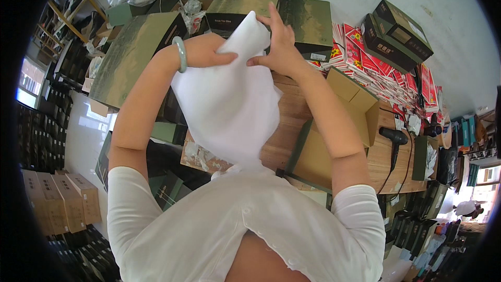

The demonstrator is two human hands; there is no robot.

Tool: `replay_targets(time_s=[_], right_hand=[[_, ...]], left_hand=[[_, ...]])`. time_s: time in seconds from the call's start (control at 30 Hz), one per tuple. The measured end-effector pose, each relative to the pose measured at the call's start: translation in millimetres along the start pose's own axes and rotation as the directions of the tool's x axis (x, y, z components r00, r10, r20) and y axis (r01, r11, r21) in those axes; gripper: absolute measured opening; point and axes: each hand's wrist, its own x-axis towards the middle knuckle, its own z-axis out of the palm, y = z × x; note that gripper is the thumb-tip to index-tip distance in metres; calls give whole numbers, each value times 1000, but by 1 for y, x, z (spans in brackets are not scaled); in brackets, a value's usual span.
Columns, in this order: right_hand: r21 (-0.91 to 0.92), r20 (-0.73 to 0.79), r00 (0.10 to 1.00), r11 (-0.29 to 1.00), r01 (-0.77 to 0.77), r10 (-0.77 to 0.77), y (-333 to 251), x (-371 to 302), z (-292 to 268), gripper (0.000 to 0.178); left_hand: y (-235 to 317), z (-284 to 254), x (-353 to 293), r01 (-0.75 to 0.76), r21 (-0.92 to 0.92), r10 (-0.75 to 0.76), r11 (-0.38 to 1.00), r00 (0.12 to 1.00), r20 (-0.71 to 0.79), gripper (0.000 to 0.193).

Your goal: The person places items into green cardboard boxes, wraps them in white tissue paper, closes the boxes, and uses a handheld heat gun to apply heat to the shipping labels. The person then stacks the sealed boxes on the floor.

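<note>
A soft white sheet [227, 109], of cloth or thin paper, hangs in front of my chest over the table. Its upper end is drawn up into a narrow, rounded peak between my hands. My left hand [209, 51], with a pale green bangle [180, 55] at the wrist, grips it from the left; the thumb lies across the front and the fingers are hidden behind. On the right edge, my right hand [283, 47] holds the sheet, thumb in front and fingers pointing up beside the peak. Whether anything is inside the sheet cannot be seen.
Under the sheet is a wooden table [284, 125]. An open green box [329, 146] with a brown inside stands at right, near a black hair dryer [394, 143]. Red-and-white printed cards [365, 62] lie heaped at the back. Closed green boxes [138, 60] line the left and far sides.
</note>
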Motion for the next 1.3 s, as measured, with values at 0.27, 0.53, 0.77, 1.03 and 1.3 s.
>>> replay_targets(time_s=[0.27, 0.53, 0.77, 1.03, 1.3], right_hand=[[-486, 285, 946, 827, 281, -154, -31, 17, -22, 27], [-595, 209, 958, 803, -35, 196, 31, 39, -19, 15], [-674, -144, 981, 739, -3, -128, 28, -23, -25, 30], [-546, 136, 950, 821, -166, 282, 8, -243, 77, 30], [-377, 414, 667, 784, -494, 619, -15, -316, 133, 10]], left_hand=[[24, 8, 6, -158, 346, 175, 925, 984, -18, 34], [-87, 9, 44, 249, 427, -225, 869, 969, -107, 42], [-74, 55, 40, 175, 456, 315, 872, 512, -799, 23], [-103, 266, -57, -49, 279, 191, 959, 838, -511, 33], [-123, 338, -97, 285, 47, -285, 957, 906, 312, 36]])
